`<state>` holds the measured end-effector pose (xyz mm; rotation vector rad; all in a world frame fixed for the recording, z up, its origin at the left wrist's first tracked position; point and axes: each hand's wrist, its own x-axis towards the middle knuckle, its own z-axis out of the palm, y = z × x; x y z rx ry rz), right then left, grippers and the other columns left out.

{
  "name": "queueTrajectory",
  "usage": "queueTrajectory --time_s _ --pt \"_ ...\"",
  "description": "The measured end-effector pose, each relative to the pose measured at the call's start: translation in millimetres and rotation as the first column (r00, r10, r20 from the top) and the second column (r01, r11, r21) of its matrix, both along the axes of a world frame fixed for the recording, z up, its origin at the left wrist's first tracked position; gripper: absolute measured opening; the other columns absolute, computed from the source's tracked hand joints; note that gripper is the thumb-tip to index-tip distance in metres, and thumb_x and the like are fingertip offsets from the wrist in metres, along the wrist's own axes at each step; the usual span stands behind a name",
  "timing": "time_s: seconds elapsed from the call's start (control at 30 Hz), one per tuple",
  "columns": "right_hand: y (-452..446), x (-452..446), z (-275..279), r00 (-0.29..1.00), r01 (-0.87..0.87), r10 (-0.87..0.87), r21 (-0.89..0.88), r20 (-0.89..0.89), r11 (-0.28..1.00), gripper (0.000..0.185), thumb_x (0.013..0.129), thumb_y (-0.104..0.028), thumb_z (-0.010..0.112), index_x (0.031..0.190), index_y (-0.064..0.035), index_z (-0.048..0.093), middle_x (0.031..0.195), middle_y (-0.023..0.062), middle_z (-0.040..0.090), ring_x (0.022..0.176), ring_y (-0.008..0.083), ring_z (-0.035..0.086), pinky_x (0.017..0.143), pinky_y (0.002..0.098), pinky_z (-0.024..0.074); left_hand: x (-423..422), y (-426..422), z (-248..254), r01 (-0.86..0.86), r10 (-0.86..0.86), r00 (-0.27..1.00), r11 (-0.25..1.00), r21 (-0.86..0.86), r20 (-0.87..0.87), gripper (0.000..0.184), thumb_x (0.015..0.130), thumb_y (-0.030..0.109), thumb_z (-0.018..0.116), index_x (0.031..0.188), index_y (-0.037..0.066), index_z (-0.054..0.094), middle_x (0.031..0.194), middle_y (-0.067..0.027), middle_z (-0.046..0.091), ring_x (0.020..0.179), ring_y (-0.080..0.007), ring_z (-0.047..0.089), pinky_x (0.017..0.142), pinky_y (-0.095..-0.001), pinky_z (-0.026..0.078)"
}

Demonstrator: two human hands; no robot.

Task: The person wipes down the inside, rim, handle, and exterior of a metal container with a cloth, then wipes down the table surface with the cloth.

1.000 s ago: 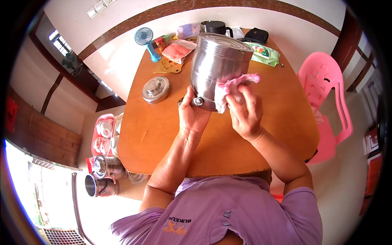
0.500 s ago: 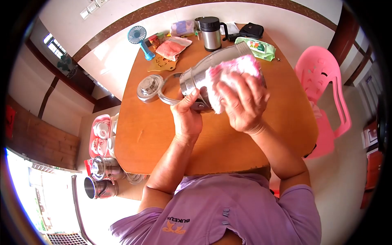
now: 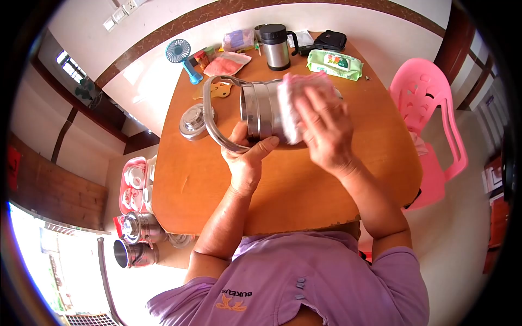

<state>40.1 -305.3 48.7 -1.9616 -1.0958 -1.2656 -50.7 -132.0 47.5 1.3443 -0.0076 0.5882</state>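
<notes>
A stainless steel food carrier lies sideways above the table, its mouth towards the left and its looped carrying handle swung out past the rim. My left hand grips it at the mouth, thumb outside and fingers partly hidden behind the rim and handle. Over the carrier's right part, my right hand presses a pink and white cloth against the wall, fingers lying along the cloth. The carrier's base is mostly covered by cloth and hand. A round steel lid rests on the table left of the handle.
Along the back of the wooden table stand a blue fan, a steel mug, a green wipes pack and a black pouch. A pink chair is at right; steel pots sit at lower left.
The carrier has turned from slanting to nearly level, and its handle has swung up and leftwards. My left hand has shifted to the rim. The cloth has moved slightly over the wall.
</notes>
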Motion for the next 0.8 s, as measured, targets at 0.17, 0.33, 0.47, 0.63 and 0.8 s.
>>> queueTrajectory --time_s 0.17,0.33,0.47,0.63,0.8 --pt "10 -28 12 0.991 -0.131 0.131 -0.168 -0.010 0.977 0.046 0.087 -0.026 0.067 0.130 -0.0095 0.064 0.138 0.0092 0.058 0.132 0.0297 0.050 0.099 0.0473 0.0396 -2 -8 -2 0.065 -0.061 0.997 0.996 -0.066 0.050 0.032 0.076 -0.005 0.078 0.105 -0.001 0.065 0.091 -0.0036 0.066 0.081 -0.0110 0.060 0.074 -0.0251 0.051" --pt "-4 -8 29 0.970 -0.106 0.095 -0.037 -0.226 0.994 0.040 0.093 -0.026 0.063 0.129 -0.0107 0.064 0.126 0.0091 0.064 0.121 0.0305 0.058 0.093 0.0470 0.0432 -6 -3 -1 0.115 -0.111 0.993 0.987 0.109 -0.039 0.029 0.077 -0.001 0.081 0.102 -0.001 0.066 0.085 -0.0018 0.065 0.077 -0.0093 0.057 0.070 -0.0243 0.048" --pt "-29 23 21 0.621 -0.244 0.383 0.297 -0.683 0.923 0.036 0.101 -0.031 0.054 0.126 -0.0083 0.065 0.102 0.0119 0.068 0.086 0.0274 0.066 0.075 0.0369 0.0519 -9 -9 3 0.102 -0.096 0.994 0.982 0.161 -0.043 0.030 0.076 0.002 0.082 0.103 0.000 0.068 0.084 -0.0014 0.065 0.076 -0.0086 0.056 0.068 -0.0249 0.047" --pt "-33 10 32 0.759 -0.263 0.296 0.143 -0.579 0.954 0.040 0.096 -0.028 0.060 0.130 -0.0072 0.062 0.112 0.0110 0.066 0.102 0.0285 0.064 0.087 0.0397 0.0491 -7 -5 2 0.157 -0.155 0.988 0.975 0.160 -0.023 0.034 0.077 0.000 0.081 0.108 0.000 0.066 0.086 -0.0014 0.065 0.078 -0.0091 0.058 0.069 -0.0250 0.048" --pt "-6 -29 39 0.975 -0.209 0.184 -0.234 -0.123 0.949 0.050 0.087 -0.027 0.069 0.132 -0.0078 0.061 0.143 0.0118 0.050 0.129 0.0345 0.050 0.102 0.0485 0.0403 -4 -4 -4 0.237 -0.240 0.971 0.967 0.096 0.024 0.038 0.081 -0.003 0.079 0.115 -0.002 0.062 0.096 -0.0041 0.067 0.086 -0.0112 0.061 0.075 -0.0281 0.054"
